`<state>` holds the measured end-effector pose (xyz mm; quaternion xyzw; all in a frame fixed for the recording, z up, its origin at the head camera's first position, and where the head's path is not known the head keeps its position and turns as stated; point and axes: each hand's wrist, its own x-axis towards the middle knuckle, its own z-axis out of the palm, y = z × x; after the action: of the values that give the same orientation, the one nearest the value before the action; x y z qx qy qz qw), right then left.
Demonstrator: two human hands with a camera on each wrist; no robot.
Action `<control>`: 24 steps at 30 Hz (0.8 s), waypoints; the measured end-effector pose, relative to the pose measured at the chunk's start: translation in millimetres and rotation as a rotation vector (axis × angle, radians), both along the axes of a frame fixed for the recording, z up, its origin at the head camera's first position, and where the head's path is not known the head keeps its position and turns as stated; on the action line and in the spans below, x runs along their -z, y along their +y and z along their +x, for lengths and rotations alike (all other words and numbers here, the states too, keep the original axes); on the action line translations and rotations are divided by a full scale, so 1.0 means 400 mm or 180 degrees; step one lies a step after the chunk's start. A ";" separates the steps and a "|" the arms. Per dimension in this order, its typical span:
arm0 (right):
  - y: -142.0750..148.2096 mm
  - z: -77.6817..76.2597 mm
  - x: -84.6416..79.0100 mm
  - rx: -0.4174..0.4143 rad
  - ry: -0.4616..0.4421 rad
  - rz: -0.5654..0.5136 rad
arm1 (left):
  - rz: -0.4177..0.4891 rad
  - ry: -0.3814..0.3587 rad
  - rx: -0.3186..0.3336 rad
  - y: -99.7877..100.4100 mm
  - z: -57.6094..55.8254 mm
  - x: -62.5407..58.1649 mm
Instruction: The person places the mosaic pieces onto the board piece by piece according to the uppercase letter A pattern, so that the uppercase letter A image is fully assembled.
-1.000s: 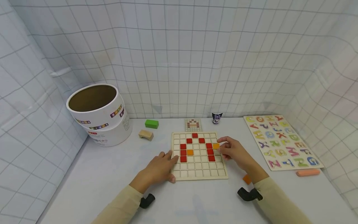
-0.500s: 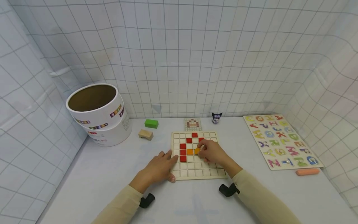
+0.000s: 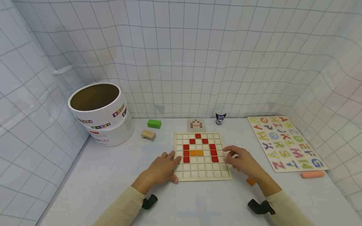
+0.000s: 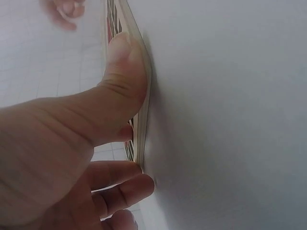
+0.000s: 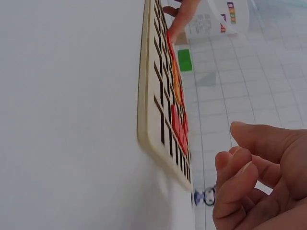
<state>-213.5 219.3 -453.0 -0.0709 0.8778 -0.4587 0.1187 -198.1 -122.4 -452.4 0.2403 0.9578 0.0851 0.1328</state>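
Note:
A wooden grid board (image 3: 198, 174) lies flat on the table. Red tiles (image 3: 186, 153) form a peaked outline on it, with two orange tiles (image 3: 196, 153) side by side within. My left hand (image 3: 162, 168) rests on the board's left edge, fingertips on the surface; the left wrist view has its thumb (image 4: 127, 72) against the rim. Just off the right edge hovers my right hand (image 3: 241, 161), fingers loosely bent. Seen from the right wrist, that hand (image 5: 264, 177) holds nothing, thumb apart from the fingers. An orange piece (image 3: 251, 181) lies below it near the wrist.
Behind the board sits a small pattern card (image 3: 196, 125), with a dark-eared figurine (image 3: 220, 119) beside it. Green (image 3: 154, 123) and arched wooden (image 3: 148, 135) blocks stand left, near a white bucket (image 3: 113, 133). An alphabet puzzle board (image 3: 282, 169) and an orange stick (image 3: 312, 174) lie right.
My right hand carried an orange tile leftward, set it beside the first orange tile and let go. It has drawn back to the right, off the board. My left hand stayed put.

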 end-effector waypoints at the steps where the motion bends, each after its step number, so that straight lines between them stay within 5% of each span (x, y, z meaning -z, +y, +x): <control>1: 0.034 0.017 0.001 0.0001 -0.0056 -0.0048 | -0.0005 -0.0007 -0.0003 0.002 0.001 0.000; 10: 0.232 0.122 0.006 0.0199 -0.0481 0.0011 | -0.0064 0.0003 -0.0035 0.002 -0.001 0.000; 17: 0.251 0.151 0.024 -0.0118 -0.0513 0.0126 | -0.0124 0.0017 -0.0025 0.002 -0.002 -0.006; 24: 0.239 0.168 0.039 -0.0121 -0.0358 0.0355 | -0.0113 0.0038 0.0020 0.002 -0.002 -0.002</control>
<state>-146.5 315.0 -468.7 -0.0551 0.8924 -0.4100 0.1802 -198.8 -121.5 -451.5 0.2413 0.9592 0.0662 0.1316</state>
